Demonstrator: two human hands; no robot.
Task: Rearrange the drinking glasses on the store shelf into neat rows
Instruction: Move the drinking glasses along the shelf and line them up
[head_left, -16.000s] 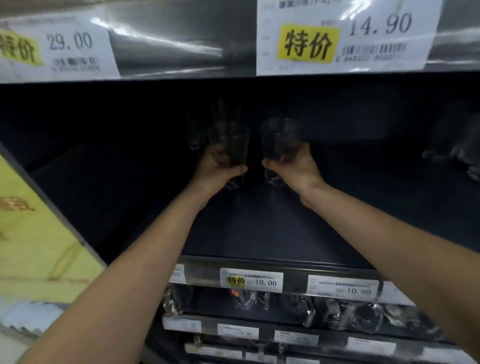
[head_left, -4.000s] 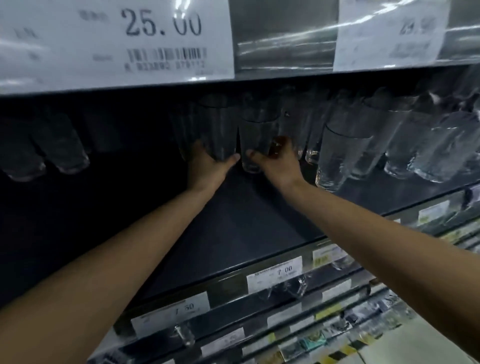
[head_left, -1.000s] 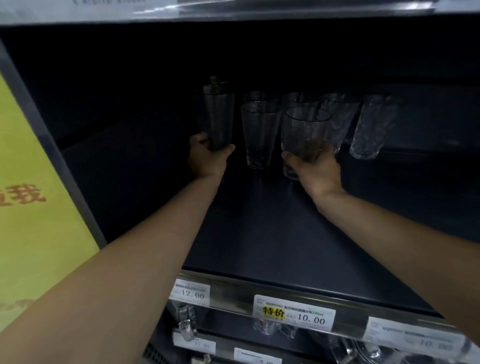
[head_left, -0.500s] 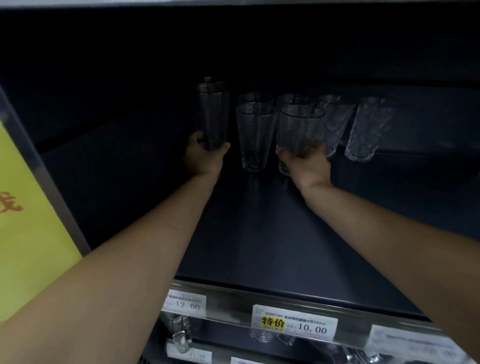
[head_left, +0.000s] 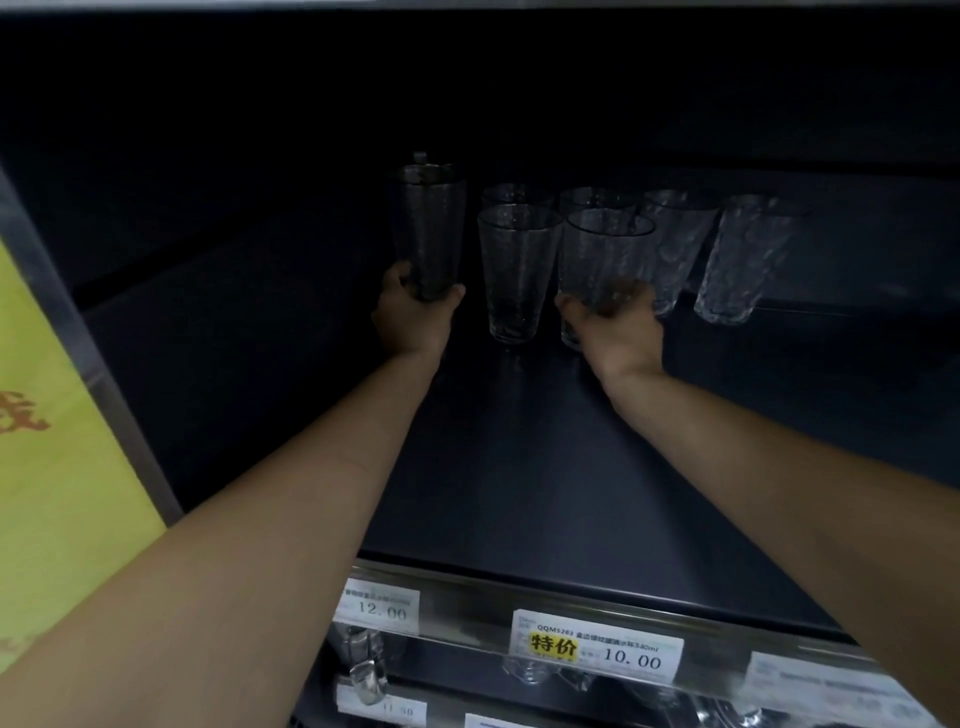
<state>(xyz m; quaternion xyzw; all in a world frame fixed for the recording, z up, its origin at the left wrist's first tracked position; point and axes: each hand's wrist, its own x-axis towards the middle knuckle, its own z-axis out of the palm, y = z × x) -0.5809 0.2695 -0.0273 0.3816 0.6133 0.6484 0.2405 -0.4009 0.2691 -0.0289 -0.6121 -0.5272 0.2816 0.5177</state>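
Observation:
Several clear textured drinking glasses stand upright deep on a dark shelf (head_left: 519, 467). My left hand (head_left: 413, 322) grips the base of a tall dark glass (head_left: 428, 228) at the left end of the group. My right hand (head_left: 615, 332) grips the lower part of a front glass (head_left: 605, 254). Between them stands a free front glass (head_left: 517, 270). Behind are two more glasses, partly hidden. To the right stand a tilted-looking glass (head_left: 680, 244) and a separate glass (head_left: 745, 260).
A yellow sign panel (head_left: 57, 457) and a metal upright (head_left: 88, 353) bound the shelf on the left. Price tags (head_left: 597, 647) line the shelf's front rail, with glassware on lower shelves (head_left: 366, 670). The shelf's front half is dark bare surface.
Since half a second ago both hands have stayed on their glasses with almost no shift. Earlier I worked at other shelf sections holding other glasses.

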